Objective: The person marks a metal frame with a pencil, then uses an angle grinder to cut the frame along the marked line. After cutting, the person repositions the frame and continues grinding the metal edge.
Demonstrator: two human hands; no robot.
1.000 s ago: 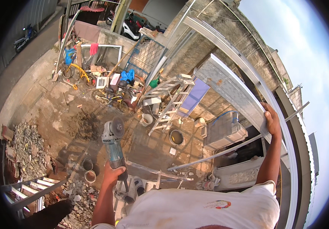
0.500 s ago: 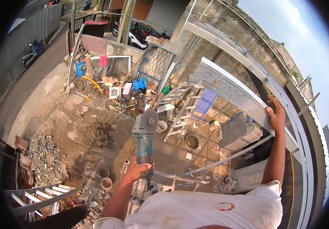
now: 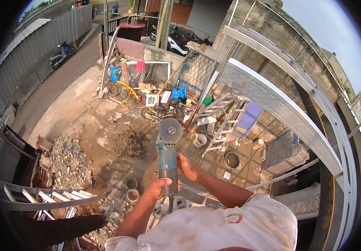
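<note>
My left hand (image 3: 159,187) is wrapped round the dark rear grip of a teal and black angle grinder (image 3: 167,157). The tool stands upright in front of my chest, its round grey disc (image 3: 170,130) at the top. Close against the right side of the grinder's body is my right hand (image 3: 191,168). Its fingers pass partly behind the tool, so their grip is hidden. A wide galvanised steel beam (image 3: 268,94) with a white upper edge slants across the right, apart from both hands.
Far below lie a rubble pile (image 3: 68,161), a dark sand heap (image 3: 131,144) and a bucket (image 3: 232,160). An aluminium stepladder (image 3: 227,129) leans near a purple panel (image 3: 248,120). Another ladder (image 3: 50,196) is at lower left. Long metal rails (image 3: 310,85) curve along the right.
My right hand has let go of the steel beam and come down beside the grinder. The left hand still holds the grinder, which has shifted slightly right in view. The whole scene has shifted right.
</note>
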